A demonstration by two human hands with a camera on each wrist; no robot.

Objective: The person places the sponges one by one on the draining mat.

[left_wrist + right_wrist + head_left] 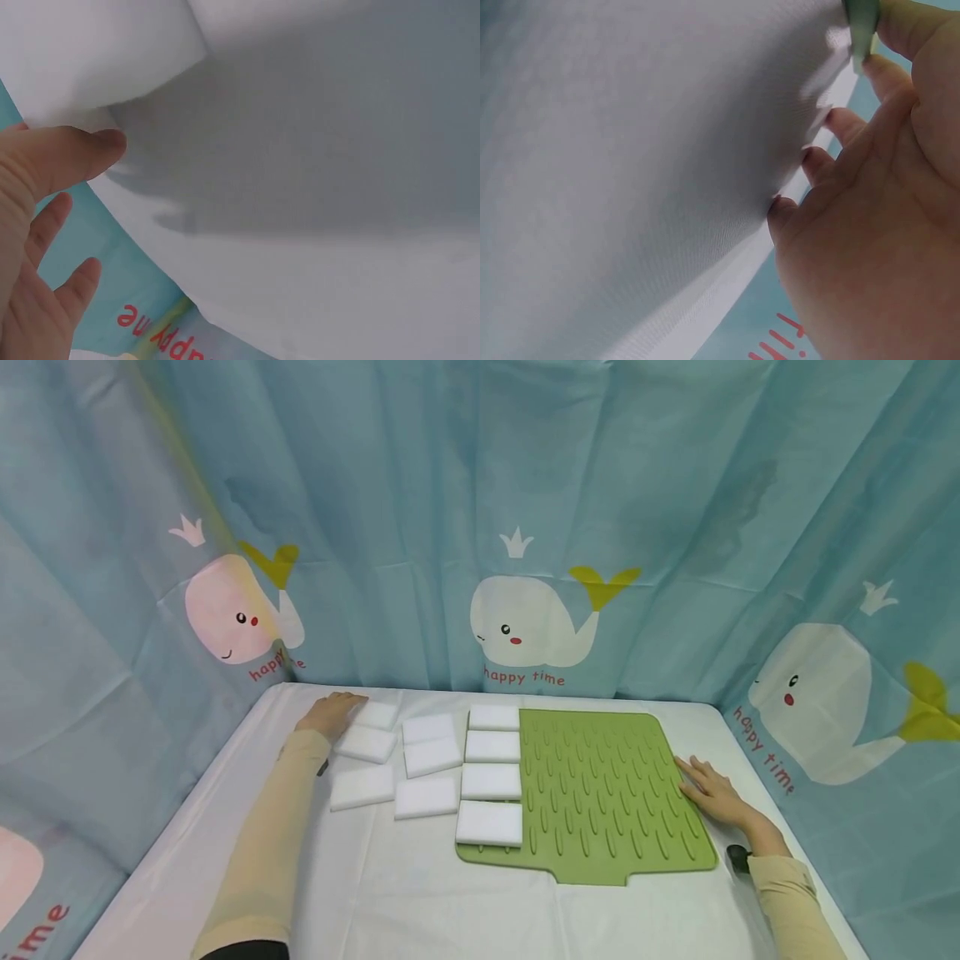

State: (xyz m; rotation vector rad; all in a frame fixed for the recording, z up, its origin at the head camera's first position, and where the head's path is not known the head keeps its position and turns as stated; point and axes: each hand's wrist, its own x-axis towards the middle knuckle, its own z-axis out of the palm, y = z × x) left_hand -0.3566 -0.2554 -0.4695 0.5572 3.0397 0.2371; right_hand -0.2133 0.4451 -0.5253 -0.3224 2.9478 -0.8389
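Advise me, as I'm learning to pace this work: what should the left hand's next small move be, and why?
Probably have the left hand pinch the farthest loose block: it lies beside that hand, which does not appear to grip it yet. Four blocks line the left side of the mat, the rest of which looks bare, and the right hand is at its right edge.

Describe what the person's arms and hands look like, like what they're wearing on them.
The left hand and right hand wear no gloves. Both arms have long beige sleeves; a black band shows at the lower end of the left one. A small dark object sits at the right wrist; its details are unclear.
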